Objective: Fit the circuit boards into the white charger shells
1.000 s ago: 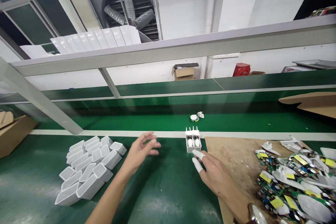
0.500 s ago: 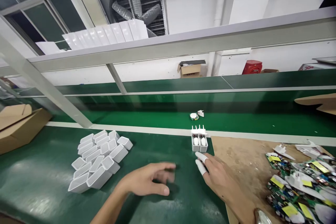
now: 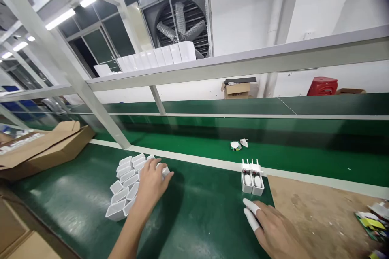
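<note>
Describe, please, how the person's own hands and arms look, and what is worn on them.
The right hand wears two smooth white finger covers with rounded tips. The left hand shows no cover or glove. The left forearm is bare, with no sleeve in view.

Showing boxes [image 3: 128, 182] left on a table [image 3: 197, 214], a carton [image 3: 63, 147] farther left, two filled cases [image 3: 258, 191] right, cardboard [image 3: 306, 208] beyond

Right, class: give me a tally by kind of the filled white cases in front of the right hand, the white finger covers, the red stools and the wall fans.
White rectangular plastic cases with parts inside: 2
White finger covers on the right hand: 2
Red plastic stool: 1
Grey-bladed wall fan: 1
Total: 6
</note>
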A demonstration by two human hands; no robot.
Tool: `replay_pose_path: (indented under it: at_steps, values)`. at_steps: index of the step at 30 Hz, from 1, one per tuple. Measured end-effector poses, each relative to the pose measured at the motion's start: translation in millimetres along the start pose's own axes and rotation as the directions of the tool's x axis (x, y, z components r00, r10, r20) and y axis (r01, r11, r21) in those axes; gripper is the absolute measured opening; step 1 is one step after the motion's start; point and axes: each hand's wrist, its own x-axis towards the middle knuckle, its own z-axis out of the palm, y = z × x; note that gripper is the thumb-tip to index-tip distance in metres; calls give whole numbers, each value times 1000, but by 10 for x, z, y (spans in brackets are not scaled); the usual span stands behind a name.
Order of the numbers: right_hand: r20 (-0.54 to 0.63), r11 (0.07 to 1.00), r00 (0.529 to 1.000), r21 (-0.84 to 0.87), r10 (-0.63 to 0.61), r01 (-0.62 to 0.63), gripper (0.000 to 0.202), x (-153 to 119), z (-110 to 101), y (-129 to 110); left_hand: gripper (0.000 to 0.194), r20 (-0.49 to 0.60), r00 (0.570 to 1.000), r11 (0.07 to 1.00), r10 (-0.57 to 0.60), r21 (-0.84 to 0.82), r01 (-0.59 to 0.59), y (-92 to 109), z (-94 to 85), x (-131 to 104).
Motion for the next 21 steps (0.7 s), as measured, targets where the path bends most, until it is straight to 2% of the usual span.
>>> replay_pose_path:
  at_steps: [2,4,6,8,10,11,13,14,16,18,20,21]
  values:
    - [8,1000,1000,5,-9,9,38,29,-15,-36,19,-13,998,998,-59,24,60,-142,19,97]
    - [9,1000,1000,14,-9,9,42,59,-25,-70,23,12,998,998,-56,11,55,-128,59,179]
    - [16,1000,1000,25,-4,3,47,80,-23,-85,26,76,997,999,25,-49,-21,60,103,211]
    - [36,999,999,34,5,-6,51,86,-12,-75,22,167,969,976,180,-156,-155,383,126,172]
    - [72,999,997,31,13,-15,52,82,0,-49,18,259,892,908,370,-304,-289,752,103,88]
    - [93,1000,996,22,16,-18,53,79,5,-35,17,320,825,851,466,-417,-318,921,74,52]
    - [137,1000,990,-1,21,-21,56,79,12,-13,8,392,743,781,542,-560,-274,1172,-4,45]
    - [156,1000,987,-11,23,-21,57,82,18,-6,8,417,718,755,557,-615,-229,1247,-40,90]
    - [189,999,981,-17,41,-38,59,88,42,2,20,423,726,716,542,-686,-134,1308,-66,282]
    - [199,998,978,-6,67,-67,57,88,94,8,27,379,791,686,480,-724,-69,1303,19,576]
    - [176,996,981,5,88,-90,49,80,170,22,27,324,859,688,397,-725,-44,1300,235,889]
    - [156,995,983,3,93,-95,44,75,210,32,27,313,875,697,369,-716,-38,1312,382,1028]
